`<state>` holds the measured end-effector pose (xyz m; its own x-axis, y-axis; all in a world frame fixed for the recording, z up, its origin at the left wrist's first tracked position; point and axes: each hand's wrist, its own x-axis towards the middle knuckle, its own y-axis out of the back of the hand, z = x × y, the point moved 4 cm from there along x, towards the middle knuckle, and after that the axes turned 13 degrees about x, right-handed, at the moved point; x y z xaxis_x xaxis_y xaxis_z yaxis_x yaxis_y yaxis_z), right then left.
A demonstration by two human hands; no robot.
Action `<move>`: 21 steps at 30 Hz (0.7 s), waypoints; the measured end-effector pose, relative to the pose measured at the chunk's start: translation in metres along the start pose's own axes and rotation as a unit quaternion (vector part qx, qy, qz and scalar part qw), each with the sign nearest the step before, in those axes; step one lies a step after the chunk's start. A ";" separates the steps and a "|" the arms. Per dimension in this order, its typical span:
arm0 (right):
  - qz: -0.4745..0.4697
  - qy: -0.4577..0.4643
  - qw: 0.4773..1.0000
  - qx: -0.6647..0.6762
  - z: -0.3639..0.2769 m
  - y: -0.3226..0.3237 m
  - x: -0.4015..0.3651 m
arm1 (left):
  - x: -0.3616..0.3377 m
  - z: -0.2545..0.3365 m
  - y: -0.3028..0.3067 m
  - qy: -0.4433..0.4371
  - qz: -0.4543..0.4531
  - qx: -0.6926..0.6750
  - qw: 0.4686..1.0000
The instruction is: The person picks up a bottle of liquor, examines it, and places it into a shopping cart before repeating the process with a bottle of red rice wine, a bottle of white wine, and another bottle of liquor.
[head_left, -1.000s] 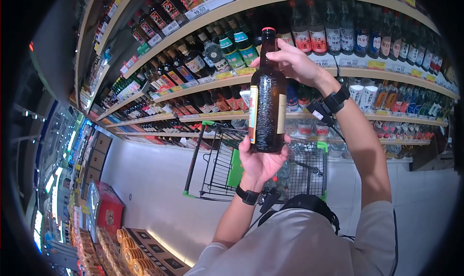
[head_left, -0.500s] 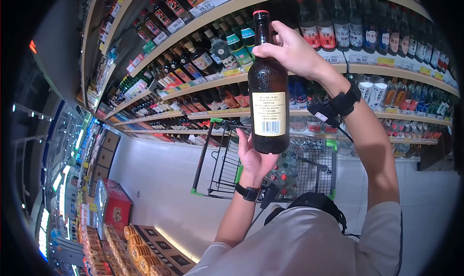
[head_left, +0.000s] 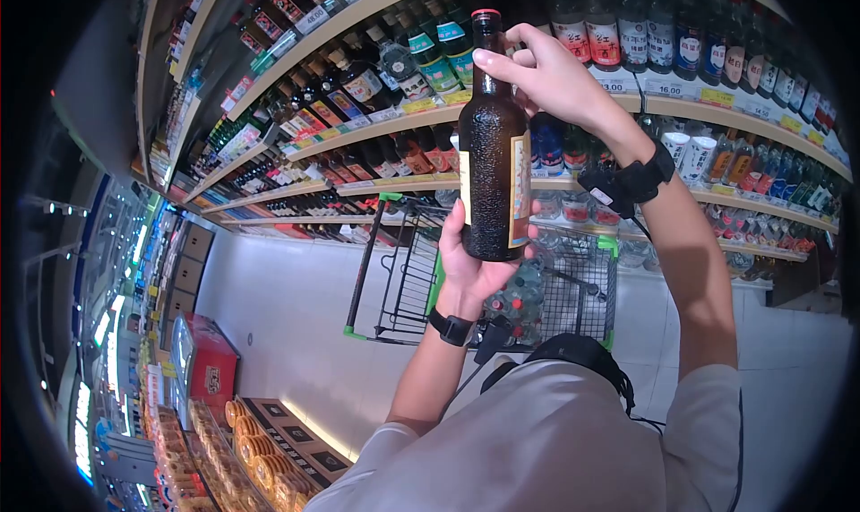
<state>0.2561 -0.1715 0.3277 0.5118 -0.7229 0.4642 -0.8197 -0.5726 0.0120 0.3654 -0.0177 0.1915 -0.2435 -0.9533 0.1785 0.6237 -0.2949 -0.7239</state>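
Observation:
A dark brown glass bottle (head_left: pixel 491 167) with a red cap stands upright in front of me, held between both hands. My right hand (head_left: pixel 548 75) is closed round its neck, thumb across the front. Under the base, my left hand (head_left: pixel 477 266) cups the bottle, with fingers showing at both sides of its lower end. The bottle's textured bare side faces me. A picture label (head_left: pixel 520 189) shows on its right edge, and a strip of the cream label (head_left: pixel 465 188) on its left.
A shopping cart (head_left: pixel 394 275) with green corners stands below the bottle, holding several clear bottles (head_left: pixel 515 304). Shelves (head_left: pixel 430 120) packed with bottles curve across the front. At lower left are a red chest (head_left: pixel 210 369) and packaged food (head_left: pixel 260 440).
The bottle has turned about its upright axis, so the cream barcode label has moved round to the left edge. My left fingers have come up around its base.

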 end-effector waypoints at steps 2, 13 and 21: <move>-0.035 -0.032 0.996 0.075 0.008 0.002 0.000 | 0.003 -0.007 -0.007 0.018 -0.053 -0.084 0.995; -0.092 -0.082 0.971 0.204 0.019 -0.002 -0.006 | 0.005 -0.032 -0.013 0.062 -0.162 -0.285 0.943; -0.050 0.016 0.992 0.114 -0.013 0.004 -0.010 | -0.008 -0.001 -0.013 -0.025 0.128 0.164 0.978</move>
<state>0.2444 -0.1615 0.3349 0.5768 -0.6475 0.4980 -0.6839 -0.7162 -0.1391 0.3586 -0.0065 0.1994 -0.0164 -0.9982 0.0579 0.8661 -0.0431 -0.4981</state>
